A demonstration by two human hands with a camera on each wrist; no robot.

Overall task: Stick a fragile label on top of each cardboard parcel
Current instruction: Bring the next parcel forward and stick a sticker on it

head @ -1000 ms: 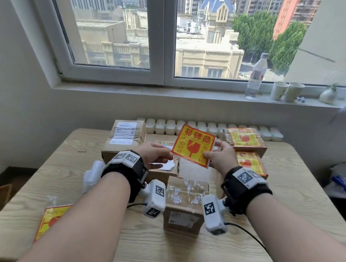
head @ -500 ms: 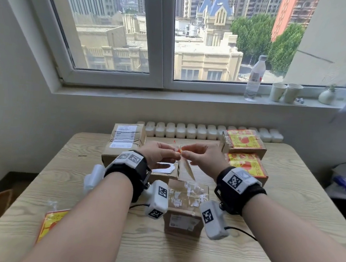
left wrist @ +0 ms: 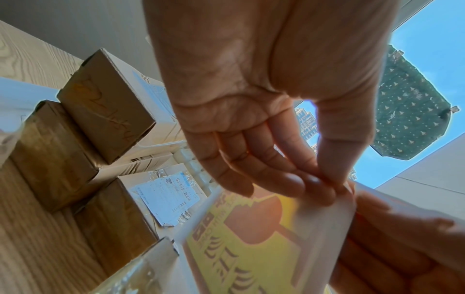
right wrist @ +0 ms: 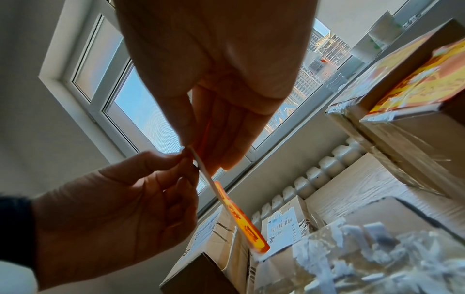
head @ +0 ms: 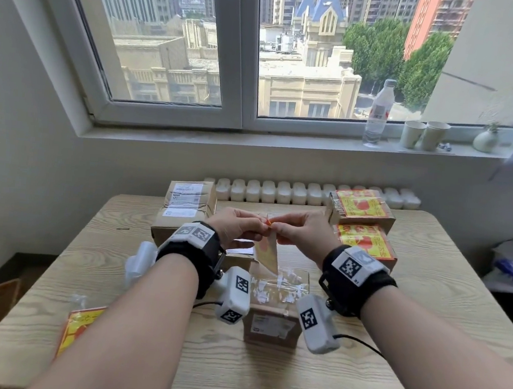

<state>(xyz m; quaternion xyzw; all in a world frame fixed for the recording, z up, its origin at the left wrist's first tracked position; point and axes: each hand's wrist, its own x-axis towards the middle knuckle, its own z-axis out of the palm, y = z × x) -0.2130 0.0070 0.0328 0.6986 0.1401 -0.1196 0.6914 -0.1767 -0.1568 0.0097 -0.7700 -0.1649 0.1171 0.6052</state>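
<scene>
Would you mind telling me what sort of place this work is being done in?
Probably a room in a high-rise flat or small office used for packing: a wooden table with cardboard parcels, a radiator under a window overlooking city towers.

We see a light wood-grain tabletop (head: 356,376) under the window. Directly on it: near centre, a cardboard parcel (head: 271,324) with clear tape and white scraps on top. Far left, a taller parcel (head: 185,209) with white shipping labels, unlabelled. Between those two, another parcel, mostly hidden. Far right, two parcels front to back, touching: the far one (head: 362,209) and the near one (head: 366,244), both topped with a yellow-red fragile label. Near-left corner, a stack of fragile labels (head: 79,327) in clear wrap. A black cable (head: 360,342) trails over the right side.
</scene>
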